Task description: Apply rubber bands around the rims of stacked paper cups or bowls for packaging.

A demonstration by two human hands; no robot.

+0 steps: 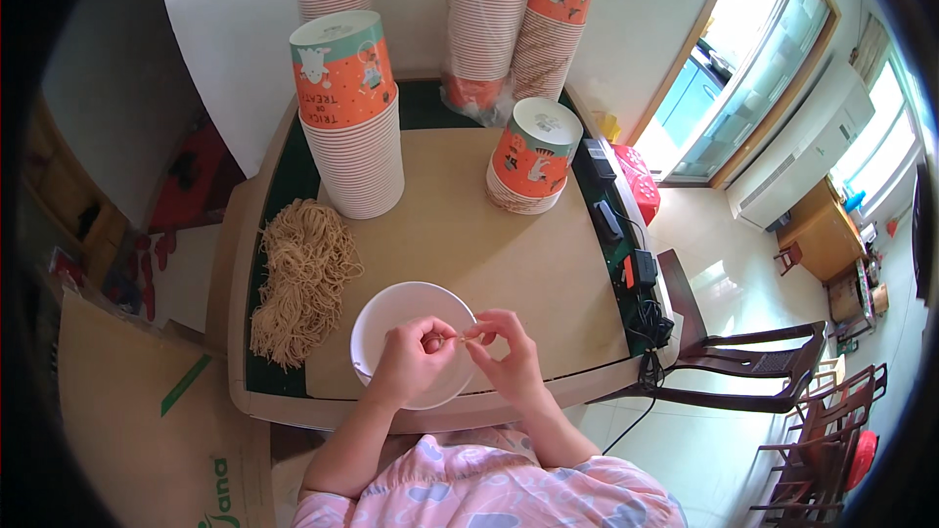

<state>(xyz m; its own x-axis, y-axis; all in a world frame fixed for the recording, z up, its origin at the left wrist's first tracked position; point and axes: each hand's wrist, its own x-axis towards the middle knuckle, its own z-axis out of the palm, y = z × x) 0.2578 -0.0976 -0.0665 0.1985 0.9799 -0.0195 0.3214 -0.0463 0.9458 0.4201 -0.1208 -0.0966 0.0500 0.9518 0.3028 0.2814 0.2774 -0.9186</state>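
Observation:
My left hand (pixel 416 357) and my right hand (pixel 502 347) meet over a white paper bowl (pixel 391 311) at the table's near edge. Between their fingertips they pinch a short piece of tan string (pixel 461 336). A heap of the same tan string (pixel 298 279) lies on the table to the left of the bowl. Both forearms come up from the lower edge, above pink patterned clothing.
Tall stacks of orange paper cups stand upside down at the back left (pixel 350 117), back right (pixel 536 158) and against the wall (pixel 514 24). A cardboard box (pixel 147 411) sits left of the table (pixel 548 274). Dark wooden chairs (pixel 743 362) and cables (pixel 641 284) are on the right.

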